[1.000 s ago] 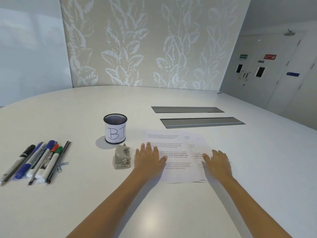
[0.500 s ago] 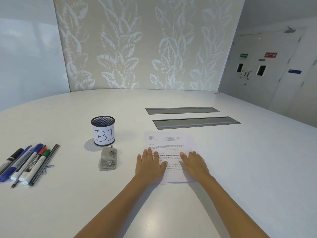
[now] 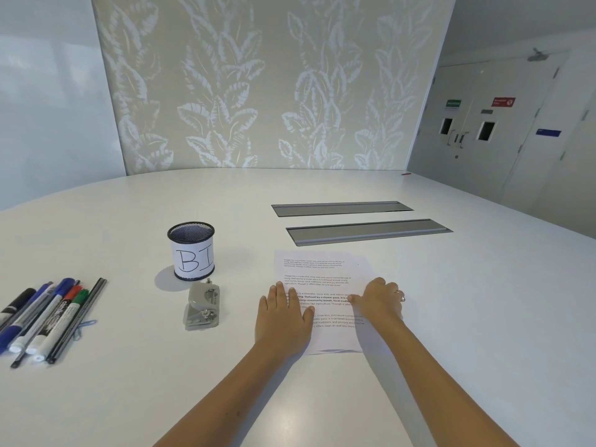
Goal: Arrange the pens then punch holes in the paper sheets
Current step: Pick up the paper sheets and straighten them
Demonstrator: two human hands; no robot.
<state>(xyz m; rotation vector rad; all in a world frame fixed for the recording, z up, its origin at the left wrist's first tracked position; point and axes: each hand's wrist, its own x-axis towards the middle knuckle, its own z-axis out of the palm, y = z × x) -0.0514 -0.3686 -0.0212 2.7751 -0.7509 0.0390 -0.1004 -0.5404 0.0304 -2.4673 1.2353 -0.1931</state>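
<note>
A stack of printed paper sheets [image 3: 319,272] lies on the white table [image 3: 225,382] in front of me. My left hand [image 3: 282,317] rests flat on the stack's left edge, fingers straight. My right hand [image 3: 380,300] lies on the right edge with its fingers bent over the paper. A grey hole punch [image 3: 202,307] sits just left of the sheets. Behind it stands a black mesh pen cup [image 3: 192,251] labelled "BI". Several pens and markers [image 3: 45,317] lie side by side at the far left.
Two grey cable hatches [image 3: 367,232] are set into the table beyond the paper. A blue paper clip [image 3: 84,325] lies beside the pens. A leaf-patterned wall and a double door stand behind the table.
The two sheets that lay side by side are now gathered into one stack. My right hand slid left with its sheet, then moved to the stack's right edge. My view shifted a little.
</note>
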